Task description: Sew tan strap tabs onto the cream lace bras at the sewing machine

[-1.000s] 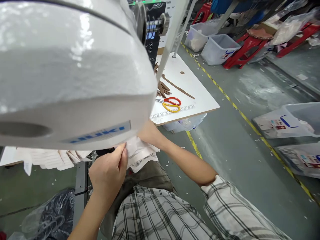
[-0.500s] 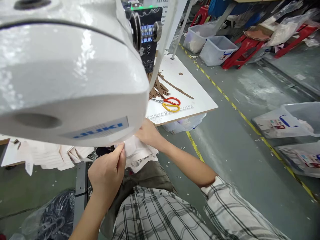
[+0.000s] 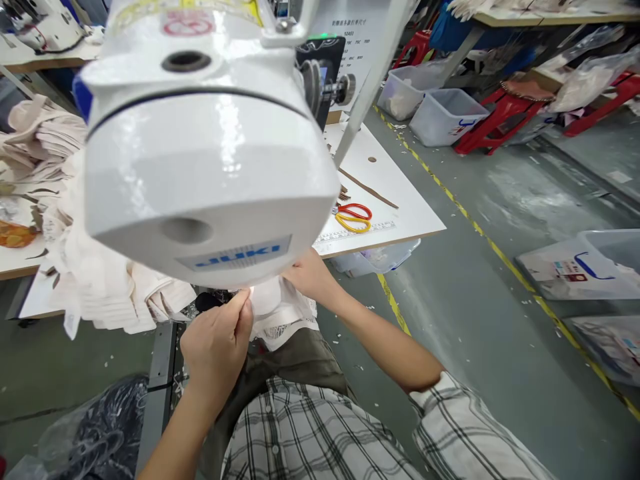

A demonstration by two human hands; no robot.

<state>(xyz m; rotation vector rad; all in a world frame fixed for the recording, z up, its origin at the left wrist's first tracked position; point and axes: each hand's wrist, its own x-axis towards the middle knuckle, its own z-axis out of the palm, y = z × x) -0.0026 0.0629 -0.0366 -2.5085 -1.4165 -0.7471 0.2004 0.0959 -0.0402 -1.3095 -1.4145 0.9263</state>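
A big white sewing machine head (image 3: 205, 160) fills the upper left and hides the needle area. Just below it my left hand (image 3: 217, 343) pinches the near edge of a piece of white fabric (image 3: 277, 313) between thumb and fingers. My right hand (image 3: 310, 273) reaches in from the right and rests on the same fabric, its fingers mostly hidden under the machine. The fabric hangs over my lap, with a lace edge showing.
The white table (image 3: 400, 207) carries red-and-yellow scissors (image 3: 354, 217), brown strips (image 3: 367, 189) and a ruler along its front edge. Cream fabric pieces (image 3: 100, 287) are stacked at left. Plastic bins (image 3: 443, 113) and red stools (image 3: 487, 117) stand across the yellow-lined floor.
My view has pulled back and up, so the machine top and the stack at left now show. Both hands stay on the white fabric, hardly moved.
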